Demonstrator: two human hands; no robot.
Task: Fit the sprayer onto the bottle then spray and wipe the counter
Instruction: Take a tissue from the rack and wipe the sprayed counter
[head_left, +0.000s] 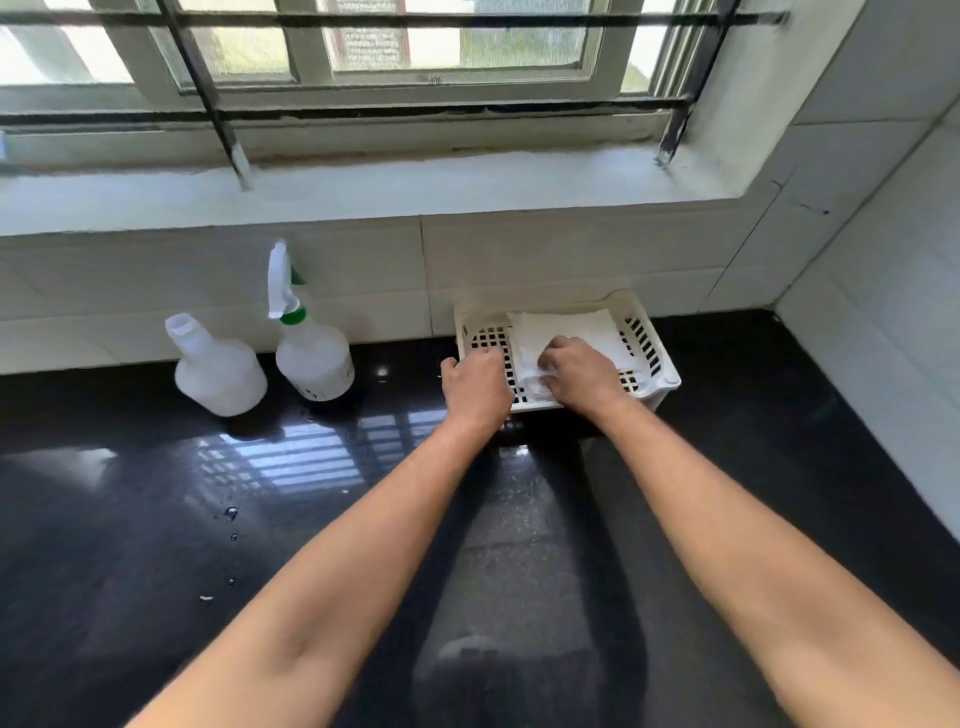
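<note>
A white bottle with a green-and-white sprayer (306, 338) fitted on top stands upright at the back of the black counter (156, 519). To its left stands a second white bottle (218, 371) with an open neck and no sprayer. A white slotted basket (644, 332) sits against the wall tiles, with a folded white cloth (566, 332) lying in it. My right hand (582, 374) is in the basket, fingers pressed on the cloth's near edge. My left hand (475, 387) rests curled on the basket's left front rim.
Several water droplets (228, 517) lie on the glossy counter at the left. A tiled wall (883, 312) closes the right side, and a window sill (363, 192) with bars runs along the back above the tiles.
</note>
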